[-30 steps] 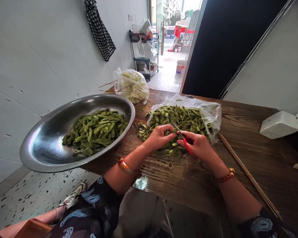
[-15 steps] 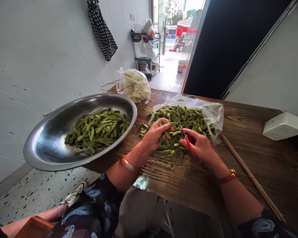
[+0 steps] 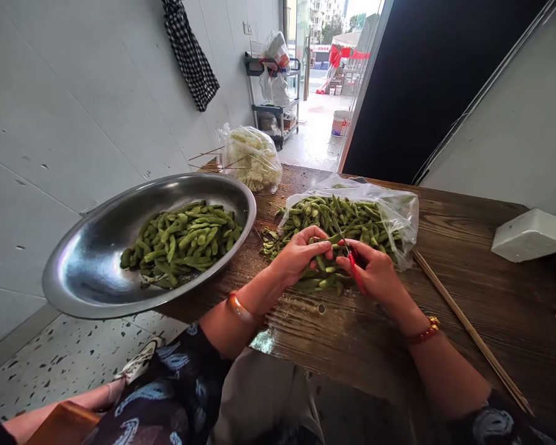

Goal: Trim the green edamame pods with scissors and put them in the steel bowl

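Observation:
My left hand [image 3: 299, 254] pinches a green edamame pod [image 3: 332, 238] above a heap of pods [image 3: 343, 222] lying on a clear plastic bag [image 3: 401, 213]. My right hand [image 3: 374, 272] grips red-handled scissors [image 3: 352, 262], with the blades pointing up at the pod's end. A steel basin [image 3: 97, 272] at the left holds several trimmed pods [image 3: 180, 238] and overhangs the table edge.
The wooden table [image 3: 467, 296] carries a second bag of pale vegetables [image 3: 250, 157] at the back, bamboo skewers [image 3: 467, 330] on the right and a white box [image 3: 528, 235] at the far right. A shelf cart [image 3: 273, 99] stands by the open doorway.
My left hand reached into the heap, took a pod and brought it back to the scissors. My right hand stayed almost in place.

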`<move>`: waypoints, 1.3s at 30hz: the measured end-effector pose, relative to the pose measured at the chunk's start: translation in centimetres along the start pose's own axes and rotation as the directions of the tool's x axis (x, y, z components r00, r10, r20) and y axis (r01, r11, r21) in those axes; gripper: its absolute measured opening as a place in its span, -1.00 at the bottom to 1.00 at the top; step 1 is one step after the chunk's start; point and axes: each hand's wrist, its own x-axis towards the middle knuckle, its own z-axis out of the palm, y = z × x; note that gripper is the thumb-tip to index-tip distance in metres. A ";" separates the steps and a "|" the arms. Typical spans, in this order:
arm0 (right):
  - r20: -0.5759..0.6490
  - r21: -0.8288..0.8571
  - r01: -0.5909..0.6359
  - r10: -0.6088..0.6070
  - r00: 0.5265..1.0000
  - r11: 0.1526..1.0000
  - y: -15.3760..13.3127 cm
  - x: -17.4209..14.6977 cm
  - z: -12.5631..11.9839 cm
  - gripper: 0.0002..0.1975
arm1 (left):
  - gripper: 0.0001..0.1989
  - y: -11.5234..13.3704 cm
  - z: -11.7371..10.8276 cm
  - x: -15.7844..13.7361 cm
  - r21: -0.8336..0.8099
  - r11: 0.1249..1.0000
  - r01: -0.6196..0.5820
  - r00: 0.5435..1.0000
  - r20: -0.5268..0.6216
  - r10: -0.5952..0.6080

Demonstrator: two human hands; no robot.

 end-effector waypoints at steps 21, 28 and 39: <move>-0.006 -0.102 0.042 -0.043 0.999 0.994 1.1 0.4 0.3 -0.50 | -0.63 -0.7 -1.0 0.7 0.252 0.953 -0.169 0.938 -0.254 0.234; -0.131 -0.138 0.000 -0.018 0.991 0.990 3.0 0.5 -0.7 -0.37 | -0.61 2.7 1.3 -1.8 0.557 0.804 -0.209 0.903 -0.205 0.377; -0.125 -0.168 0.017 -0.039 0.991 0.986 3.5 0.8 -1.2 -0.46 | -0.71 14.6 -7.1 -8.2 0.947 -0.224 0.229 0.779 -0.040 0.625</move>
